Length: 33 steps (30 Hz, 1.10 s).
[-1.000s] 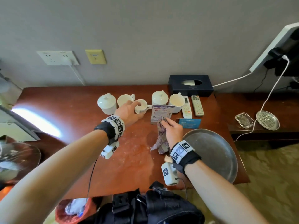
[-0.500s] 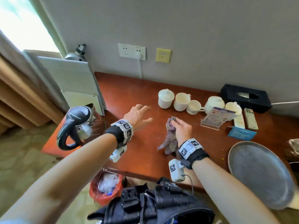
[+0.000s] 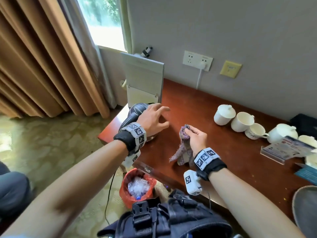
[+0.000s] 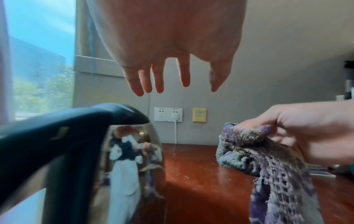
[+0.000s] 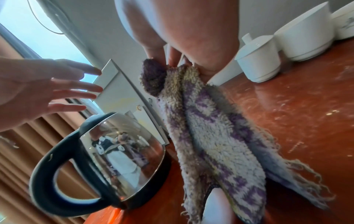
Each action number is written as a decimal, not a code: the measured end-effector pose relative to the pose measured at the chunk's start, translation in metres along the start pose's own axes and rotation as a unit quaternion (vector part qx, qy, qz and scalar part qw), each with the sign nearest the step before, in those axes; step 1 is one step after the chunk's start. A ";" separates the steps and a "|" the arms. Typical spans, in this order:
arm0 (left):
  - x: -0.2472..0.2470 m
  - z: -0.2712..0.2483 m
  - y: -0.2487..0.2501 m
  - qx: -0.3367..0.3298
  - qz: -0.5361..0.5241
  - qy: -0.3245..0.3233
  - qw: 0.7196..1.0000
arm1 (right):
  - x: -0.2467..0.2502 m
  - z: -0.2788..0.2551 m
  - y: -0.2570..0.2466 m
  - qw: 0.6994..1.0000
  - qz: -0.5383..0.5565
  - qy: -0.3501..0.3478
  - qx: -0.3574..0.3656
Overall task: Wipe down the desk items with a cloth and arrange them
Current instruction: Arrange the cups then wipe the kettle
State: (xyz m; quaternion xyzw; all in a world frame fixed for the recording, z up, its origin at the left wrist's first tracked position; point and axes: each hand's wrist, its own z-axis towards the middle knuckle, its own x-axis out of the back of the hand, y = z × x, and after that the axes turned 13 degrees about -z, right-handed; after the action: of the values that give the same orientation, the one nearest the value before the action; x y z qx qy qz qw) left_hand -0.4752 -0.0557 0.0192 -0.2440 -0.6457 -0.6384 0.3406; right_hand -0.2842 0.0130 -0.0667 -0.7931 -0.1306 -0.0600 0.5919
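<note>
Cloth (image 3: 182, 146) hanging from my right hand (image 3: 197, 140), pinched at its top above desk (image 3: 214, 143) | my left hand (image 3: 152, 120) hovering over kettle (image 5: 114, 163), fingers spread, gripping nothing

I am looking at a reddish-brown wooden surface (image 3: 214, 148) running along the grey wall. A steel kettle (image 5: 122, 153) with a black handle is standing at its window-end corner, close to the front edge. Further along, near the wall, a lidded white cup (image 3: 223, 115) is sitting just beside two open white cups (image 3: 241, 121), then another lidded one. A clear acrylic card stand (image 3: 288, 150) is standing in front of those. A round metal tray (image 3: 307, 208) is lying at the near edge, partly out of frame. Pale specks are showing across the bare wood.
</note>
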 end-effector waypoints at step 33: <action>0.029 -0.018 -0.056 0.265 0.070 0.018 0.962 | 0.002 -0.003 -0.008 1.000 0.000 0.016 0.020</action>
State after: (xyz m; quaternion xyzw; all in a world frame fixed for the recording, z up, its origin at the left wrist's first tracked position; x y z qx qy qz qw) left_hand -0.5334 -0.0811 0.0038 -0.1778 -0.7669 -0.4234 0.4483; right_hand -0.2845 0.0121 -0.0584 -0.7797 -0.1228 -0.0700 0.6099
